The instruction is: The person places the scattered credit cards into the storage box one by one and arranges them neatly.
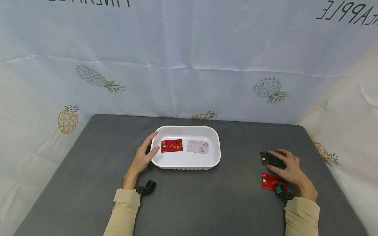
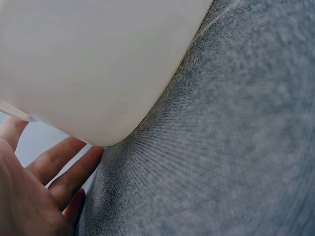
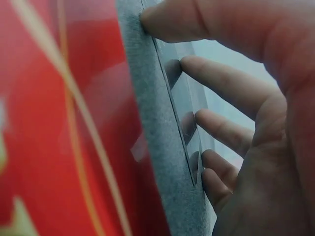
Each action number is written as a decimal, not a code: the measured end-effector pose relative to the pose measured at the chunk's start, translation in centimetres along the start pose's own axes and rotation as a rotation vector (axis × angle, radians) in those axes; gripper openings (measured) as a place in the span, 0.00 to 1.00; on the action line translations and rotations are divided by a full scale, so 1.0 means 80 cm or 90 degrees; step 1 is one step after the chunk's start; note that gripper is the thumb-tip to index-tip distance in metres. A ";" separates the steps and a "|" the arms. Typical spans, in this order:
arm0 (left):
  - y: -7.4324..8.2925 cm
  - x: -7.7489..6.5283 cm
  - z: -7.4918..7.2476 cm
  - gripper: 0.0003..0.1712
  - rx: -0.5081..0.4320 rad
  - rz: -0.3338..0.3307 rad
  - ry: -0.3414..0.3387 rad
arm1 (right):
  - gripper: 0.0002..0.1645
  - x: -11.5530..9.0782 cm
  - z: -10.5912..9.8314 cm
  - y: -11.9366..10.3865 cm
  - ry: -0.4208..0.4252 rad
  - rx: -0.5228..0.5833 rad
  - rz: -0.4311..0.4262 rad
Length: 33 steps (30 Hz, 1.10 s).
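At the table's centre stands a white plastic tray (image 1: 186, 163) with a red VIP card (image 1: 172, 149) and a pale pink VIP card (image 1: 198, 147) lying flat inside. My left hand (image 1: 142, 160) holds its left end, thumb over the rim and the other fingers along the outer wall (image 2: 88, 73). On the right, a black VIP card (image 1: 267, 159) lies flat on the table. My right hand (image 1: 290, 167) spans it, thumb at the near edge and fingertips at the far side, partly covering it. A second red card (image 1: 268, 182) lies just nearer, partly hidden by the wrist.
The dark grey cloth-covered table (image 1: 206, 200) has its far edge against a white curtain (image 1: 189, 91) printed with pineapples. More curtain hangs at both sides. Black straps (image 1: 146, 187) sit on both wrists.
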State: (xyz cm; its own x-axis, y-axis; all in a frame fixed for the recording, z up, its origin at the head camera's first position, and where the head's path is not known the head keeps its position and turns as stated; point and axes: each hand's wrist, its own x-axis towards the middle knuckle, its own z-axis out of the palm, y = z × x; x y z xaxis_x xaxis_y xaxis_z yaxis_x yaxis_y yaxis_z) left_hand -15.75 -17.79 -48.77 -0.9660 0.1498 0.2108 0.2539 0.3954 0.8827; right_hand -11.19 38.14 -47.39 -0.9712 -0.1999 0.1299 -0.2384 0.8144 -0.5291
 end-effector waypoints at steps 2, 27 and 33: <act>0.000 0.000 0.000 0.36 0.000 -0.001 0.000 | 0.34 0.001 0.001 0.000 0.003 0.000 -0.001; 0.003 -0.001 0.000 0.36 0.003 -0.001 -0.001 | 0.35 0.005 -0.009 -0.016 -0.046 0.031 0.064; 0.004 -0.002 0.000 0.36 0.003 -0.001 0.000 | 0.38 0.005 -0.015 -0.021 -0.083 0.021 0.082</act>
State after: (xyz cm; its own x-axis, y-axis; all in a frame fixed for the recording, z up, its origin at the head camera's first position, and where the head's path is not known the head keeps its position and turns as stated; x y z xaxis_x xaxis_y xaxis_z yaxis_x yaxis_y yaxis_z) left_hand -15.51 -17.67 -48.51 -0.9665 0.1497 0.2087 0.2522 0.4002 0.8810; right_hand -11.17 37.35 -45.48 -0.9847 -0.1667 -0.0497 -0.1104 0.8195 -0.5623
